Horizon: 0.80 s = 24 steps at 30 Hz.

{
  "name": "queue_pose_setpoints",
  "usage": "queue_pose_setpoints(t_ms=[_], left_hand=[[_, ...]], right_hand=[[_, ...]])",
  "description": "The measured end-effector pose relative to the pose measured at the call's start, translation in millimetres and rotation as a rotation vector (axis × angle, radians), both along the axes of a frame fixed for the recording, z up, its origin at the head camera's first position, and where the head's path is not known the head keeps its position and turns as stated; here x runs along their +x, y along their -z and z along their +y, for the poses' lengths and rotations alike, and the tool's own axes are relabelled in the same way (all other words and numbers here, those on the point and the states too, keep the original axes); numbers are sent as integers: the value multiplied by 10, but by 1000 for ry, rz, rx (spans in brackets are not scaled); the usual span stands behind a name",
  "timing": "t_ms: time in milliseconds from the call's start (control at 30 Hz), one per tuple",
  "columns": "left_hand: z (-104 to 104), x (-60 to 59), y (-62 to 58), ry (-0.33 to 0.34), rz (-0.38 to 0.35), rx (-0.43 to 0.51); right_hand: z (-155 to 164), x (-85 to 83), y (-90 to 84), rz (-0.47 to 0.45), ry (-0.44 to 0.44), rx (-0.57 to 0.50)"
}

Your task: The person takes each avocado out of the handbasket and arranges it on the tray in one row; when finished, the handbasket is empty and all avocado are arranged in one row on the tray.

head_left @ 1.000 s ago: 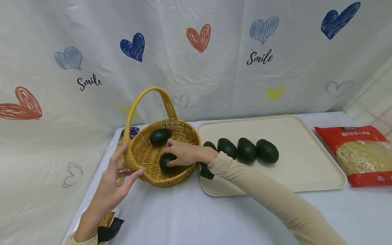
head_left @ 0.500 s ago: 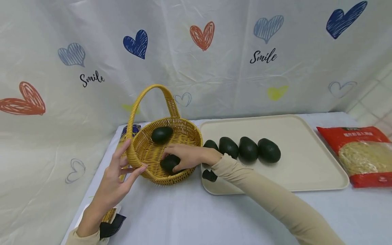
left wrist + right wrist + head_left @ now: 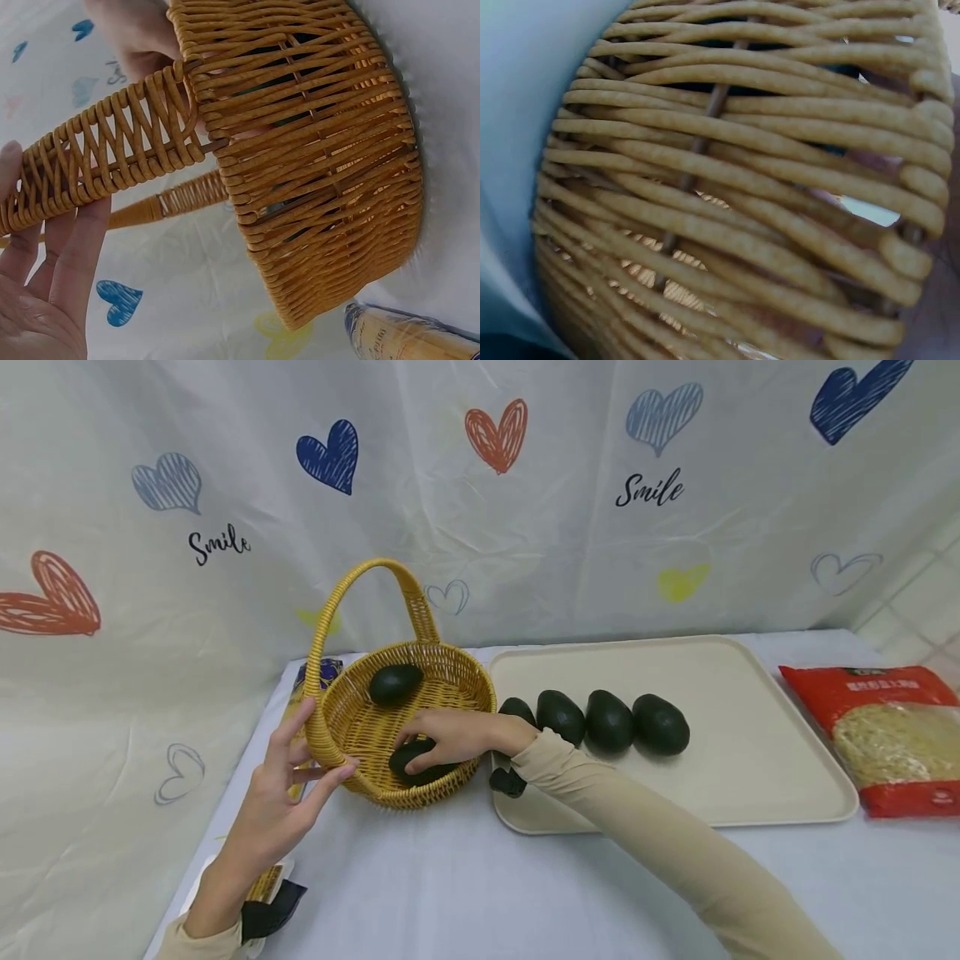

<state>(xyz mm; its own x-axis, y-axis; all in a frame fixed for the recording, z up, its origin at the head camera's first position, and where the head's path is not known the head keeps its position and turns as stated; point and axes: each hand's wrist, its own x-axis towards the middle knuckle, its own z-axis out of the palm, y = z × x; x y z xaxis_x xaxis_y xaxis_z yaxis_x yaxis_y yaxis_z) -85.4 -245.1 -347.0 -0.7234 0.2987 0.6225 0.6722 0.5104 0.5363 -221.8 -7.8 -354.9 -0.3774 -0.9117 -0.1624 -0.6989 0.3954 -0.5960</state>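
Note:
A yellow wicker basket (image 3: 474, 692) with a tall handle (image 3: 360, 578) stands on the table left of centre. My left hand (image 3: 294, 777) holds it where the handle meets the rim, thumb on the rim and fingers behind the handle (image 3: 112, 150). My right hand (image 3: 453, 735) reaches into the basket and grips a dark green avocado (image 3: 411, 763) lying on the basket's floor near its front wall. A second avocado (image 3: 395, 682) lies at the back of the basket. The right wrist view is filled by the basket's woven wall (image 3: 727, 187).
A beige tray (image 3: 735, 760) right of the basket carries a row of several avocados (image 3: 608, 721) along its left half. A red food packet (image 3: 892, 735) lies at far right. A yellow and blue packet (image 3: 318, 672) lies behind the basket. A heart-printed cloth hangs behind.
My right hand has kept its grip on the avocado, settling slightly toward the basket's front. My left hand has stayed at the handle base.

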Motion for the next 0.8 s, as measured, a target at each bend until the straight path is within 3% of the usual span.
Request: queue_pose_setpoints(t_ms=[133, 533, 800], left_hand=[[9, 0, 6, -4, -22, 14], [-6, -9, 36, 4, 5, 23], [7, -6, 50, 6, -1, 34]], right_hand=[[-26, -36, 11, -21, -5, 16], [-42, -71, -28, -130, -9, 73], [-88, -67, -31, -104, -13, 97]])
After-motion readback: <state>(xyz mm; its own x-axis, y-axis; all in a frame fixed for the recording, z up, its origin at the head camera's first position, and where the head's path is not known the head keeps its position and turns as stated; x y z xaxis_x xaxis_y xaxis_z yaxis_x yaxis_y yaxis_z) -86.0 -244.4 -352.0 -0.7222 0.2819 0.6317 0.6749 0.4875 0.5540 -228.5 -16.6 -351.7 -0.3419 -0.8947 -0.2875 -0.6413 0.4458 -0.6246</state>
